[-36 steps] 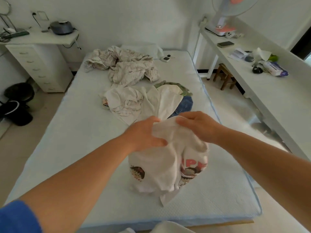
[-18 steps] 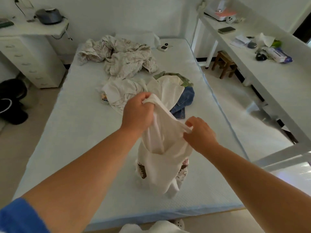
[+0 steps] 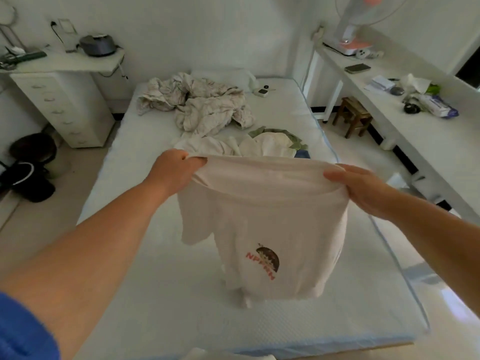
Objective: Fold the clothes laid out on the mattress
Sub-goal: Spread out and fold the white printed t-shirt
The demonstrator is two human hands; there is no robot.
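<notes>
A white T-shirt (image 3: 272, 219) with a brown and red print hangs in the air over the near half of the mattress (image 3: 145, 268), its lower end brushing the surface. My left hand (image 3: 172, 171) grips one end of its stretched upper edge. My right hand (image 3: 361, 188) grips the other end. Behind the shirt lies a pile of clothes (image 3: 241, 145): white pieces, a green one and a bit of blue denim. A crumpled patterned cloth (image 3: 200, 105) lies farther back near the head of the mattress.
A white drawer unit (image 3: 65, 107) stands at the left under a shelf. Dark bags (image 3: 28, 172) lie on the floor beside the mattress. A long white desk (image 3: 428, 141) with small items runs along the right, and a wooden stool (image 3: 352, 116) stands under it.
My hands have moved apart and spread the bunched T-shirt out wide. The shirt now hangs open between them, its print facing me.
</notes>
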